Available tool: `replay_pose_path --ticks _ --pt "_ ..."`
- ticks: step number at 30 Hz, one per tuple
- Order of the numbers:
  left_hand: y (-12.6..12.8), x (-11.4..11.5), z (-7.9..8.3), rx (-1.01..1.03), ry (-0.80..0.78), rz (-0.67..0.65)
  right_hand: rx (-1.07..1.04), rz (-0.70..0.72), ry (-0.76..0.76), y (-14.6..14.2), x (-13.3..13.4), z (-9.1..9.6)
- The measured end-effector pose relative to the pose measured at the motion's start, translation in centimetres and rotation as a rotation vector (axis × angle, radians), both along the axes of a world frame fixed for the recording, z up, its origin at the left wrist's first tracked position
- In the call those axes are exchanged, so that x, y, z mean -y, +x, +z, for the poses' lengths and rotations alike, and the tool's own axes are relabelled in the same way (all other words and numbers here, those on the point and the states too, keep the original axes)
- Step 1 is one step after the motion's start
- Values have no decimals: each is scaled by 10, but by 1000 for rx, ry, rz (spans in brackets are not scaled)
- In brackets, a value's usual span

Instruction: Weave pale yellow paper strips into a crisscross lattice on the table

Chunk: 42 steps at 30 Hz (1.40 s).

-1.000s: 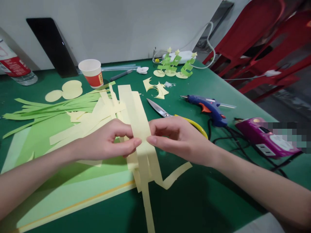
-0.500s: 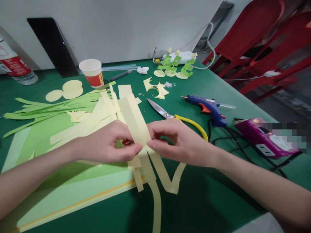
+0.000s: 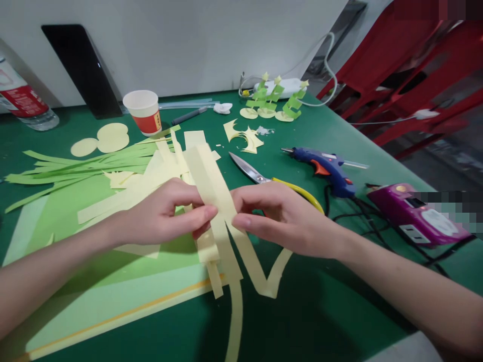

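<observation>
A pale yellow paper strip [image 3: 212, 183], creased lengthwise and split at its lower part, is held up between my two hands. My left hand [image 3: 171, 213] pinches its left edge between thumb and fingers. On the other edge, just above the split, my right hand [image 3: 281, 216] is closed with its thumb in front. The split ends hang down, one bent into a V near the table and one curling toward me. Beneath my hands lie more yellow strips [image 3: 109, 201] and green paper sheets [image 3: 124, 286]. Scissors [image 3: 251, 168] with yellow handles lie just beyond my right hand.
A blue glue gun [image 3: 328, 168] and a purple power socket [image 3: 418, 213] with black cords are at right. Farther back stand a paper cup [image 3: 143, 113], a bottle [image 3: 24, 98], a black phone [image 3: 83, 73] and small paper models [image 3: 269, 98]. Green strips [image 3: 75, 168] lie left.
My left hand has slid slightly up and left along the strip. The split between the hands looks a little longer, and the hanging tail has swung left.
</observation>
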<state>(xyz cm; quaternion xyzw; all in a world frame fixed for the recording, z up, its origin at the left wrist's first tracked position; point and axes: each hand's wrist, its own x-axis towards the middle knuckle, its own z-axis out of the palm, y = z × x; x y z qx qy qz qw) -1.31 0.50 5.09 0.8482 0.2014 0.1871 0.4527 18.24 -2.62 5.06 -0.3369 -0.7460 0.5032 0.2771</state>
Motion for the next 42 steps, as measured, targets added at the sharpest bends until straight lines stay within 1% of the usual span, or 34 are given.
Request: replay_pose_path --ticks 4,9,13,16,18,22,27,29,33,36,39,42 --pt "1 1 -4 -28 -22 -24 -43 -56 -8 -3 0 -1" --pt "1 1 -2 -41 -38 -52 -51 -23 15 -1 1 1" --pt "2 -1 3 1 23 26 -26 -8 31 2 0 2" --pt "2 -1 3 76 37 86 -8 11 13 2 0 1" --pt "1 -1 0 84 31 78 -21 -11 -11 1 0 0" --pt "0 2 -4 19 10 23 -60 -81 -19 -2 0 0" --pt "1 2 1 -8 -33 -37 -35 -42 -9 1 0 4" --pt "1 1 2 -6 -9 -17 -21 -36 -6 2 0 4" --pt "3 0 -1 60 43 73 -9 -20 -25 2 0 2" --pt "4 1 -2 23 17 58 -7 -48 -40 -1 -1 1" --pt "5 3 0 -27 -15 23 -5 -56 -7 -1 0 2" --pt "4 2 2 -53 -18 36 -15 -43 8 2 -1 4"
